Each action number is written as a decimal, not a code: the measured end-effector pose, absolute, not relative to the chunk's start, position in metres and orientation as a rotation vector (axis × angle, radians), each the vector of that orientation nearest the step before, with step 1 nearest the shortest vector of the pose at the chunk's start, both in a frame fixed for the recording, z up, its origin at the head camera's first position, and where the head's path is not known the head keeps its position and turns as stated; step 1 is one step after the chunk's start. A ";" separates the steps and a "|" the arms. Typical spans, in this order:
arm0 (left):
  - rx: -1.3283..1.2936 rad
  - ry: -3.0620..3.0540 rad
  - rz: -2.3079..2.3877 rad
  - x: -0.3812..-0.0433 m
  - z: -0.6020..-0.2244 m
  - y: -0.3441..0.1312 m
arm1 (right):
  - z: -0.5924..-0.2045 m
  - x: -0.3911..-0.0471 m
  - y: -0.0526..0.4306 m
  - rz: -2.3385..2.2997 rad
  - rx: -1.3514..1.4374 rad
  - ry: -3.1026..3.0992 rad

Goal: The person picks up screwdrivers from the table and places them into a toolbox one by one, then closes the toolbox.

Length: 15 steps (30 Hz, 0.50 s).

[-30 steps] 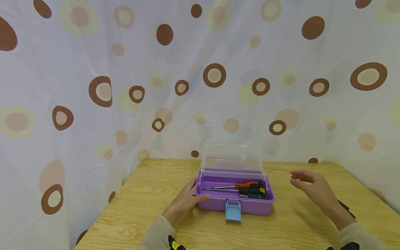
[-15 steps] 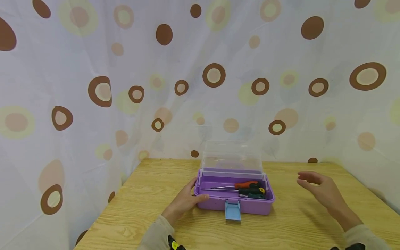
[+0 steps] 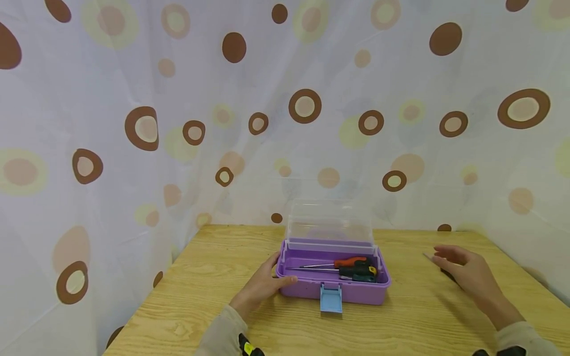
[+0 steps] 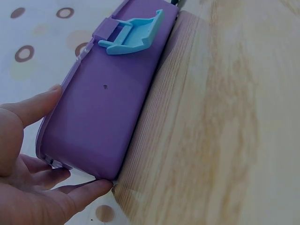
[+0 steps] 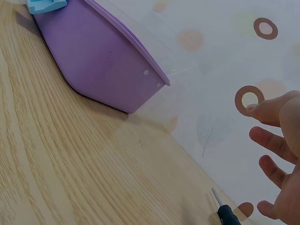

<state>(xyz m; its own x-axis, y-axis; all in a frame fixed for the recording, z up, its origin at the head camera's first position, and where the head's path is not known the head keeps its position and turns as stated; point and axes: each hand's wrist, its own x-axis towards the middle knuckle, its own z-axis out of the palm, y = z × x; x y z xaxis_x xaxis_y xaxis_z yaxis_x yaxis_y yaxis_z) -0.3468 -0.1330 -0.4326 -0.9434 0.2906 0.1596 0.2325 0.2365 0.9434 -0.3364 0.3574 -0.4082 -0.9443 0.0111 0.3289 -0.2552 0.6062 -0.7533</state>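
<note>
A spotty sheet (image 3: 267, 74) round a wooden counter (image 3: 178, 306)

Through my cameras I see a white sheet hanging behind the counter and down both sides. It has brown dots (image 3: 234, 48), rings (image 3: 292, 106) and pale spots (image 3: 328, 178). The counter is streaky yellow wood. The light looks soft.

No words, numbers or brands could be read. In the head view, the yellow patch (image 3: 248, 349) on the black band (image 3: 243, 341) at the left sleeve (image 3: 221, 332) and the yellow mark (image 3: 373, 270) on a screwdriver (image 3: 354, 271) were too small to make out.
</note>
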 end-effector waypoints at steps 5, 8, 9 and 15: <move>0.532 2.429 1.843 -0.348 -0.433 -0.133 | -0.412 -0.338 0.364 1.245 0.165 -2.543; 0.541 2.434 1.849 -0.348 -0.434 -0.133 | -0.414 -0.339 0.367 1.214 0.148 -2.543; 0.545 2.437 1.849 -0.348 -0.434 -0.133 | -0.415 -0.339 0.368 1.198 0.145 -2.545; 0.542 2.445 1.838 -0.348 -0.434 -0.132 | -0.420 -0.338 0.373 1.091 0.132 -2.572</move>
